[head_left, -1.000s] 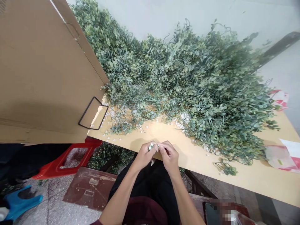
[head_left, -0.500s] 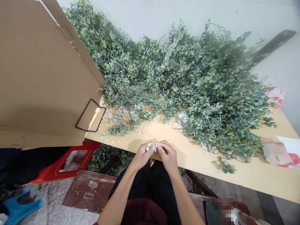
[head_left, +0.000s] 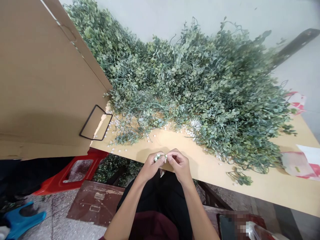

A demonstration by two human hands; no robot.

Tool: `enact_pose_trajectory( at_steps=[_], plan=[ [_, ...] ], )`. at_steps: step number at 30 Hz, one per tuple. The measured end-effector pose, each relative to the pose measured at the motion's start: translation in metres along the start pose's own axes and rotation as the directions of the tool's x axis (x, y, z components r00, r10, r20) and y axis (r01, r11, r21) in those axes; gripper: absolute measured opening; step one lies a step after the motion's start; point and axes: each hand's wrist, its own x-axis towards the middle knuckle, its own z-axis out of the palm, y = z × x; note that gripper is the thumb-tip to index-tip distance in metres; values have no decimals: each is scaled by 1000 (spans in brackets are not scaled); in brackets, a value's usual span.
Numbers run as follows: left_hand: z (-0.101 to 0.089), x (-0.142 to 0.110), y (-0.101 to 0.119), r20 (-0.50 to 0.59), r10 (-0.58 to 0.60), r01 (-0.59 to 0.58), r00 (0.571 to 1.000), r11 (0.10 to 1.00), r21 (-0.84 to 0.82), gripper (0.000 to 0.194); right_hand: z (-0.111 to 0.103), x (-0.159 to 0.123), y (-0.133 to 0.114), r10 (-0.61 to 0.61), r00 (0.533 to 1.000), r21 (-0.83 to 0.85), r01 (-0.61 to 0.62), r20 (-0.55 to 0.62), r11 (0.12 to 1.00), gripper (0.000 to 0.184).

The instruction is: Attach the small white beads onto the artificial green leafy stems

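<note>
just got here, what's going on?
A seated person is working with both bare hands at the near edge of a table. The left hand holds small whitish-green pieces, and the right hand pinches at a small pale bit between the hands, too small to identify. Beyond them, a big heap of leafy green sprigs covers much of the table, with small white pieces scattered along its front.

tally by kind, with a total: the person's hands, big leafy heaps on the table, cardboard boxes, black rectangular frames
Hands: 2 (left hand, right hand)
Big leafy heap: 1
Cardboard box: 1
Black rectangular frame: 1
Total: 5
</note>
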Motion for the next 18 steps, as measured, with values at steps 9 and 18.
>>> enact_pose_trajectory(
  at_steps=[9,18],
  plan=[
    [-1,0,8,0,11,-11,1000,994,108,38,-2,-2,-1,-82,996,-86,83,18,993,12],
    [-1,3,-1,-14,27,-26,1000,997,78,38,0,-1,1,-62,998,-20,62,21,998,10]
  ],
)
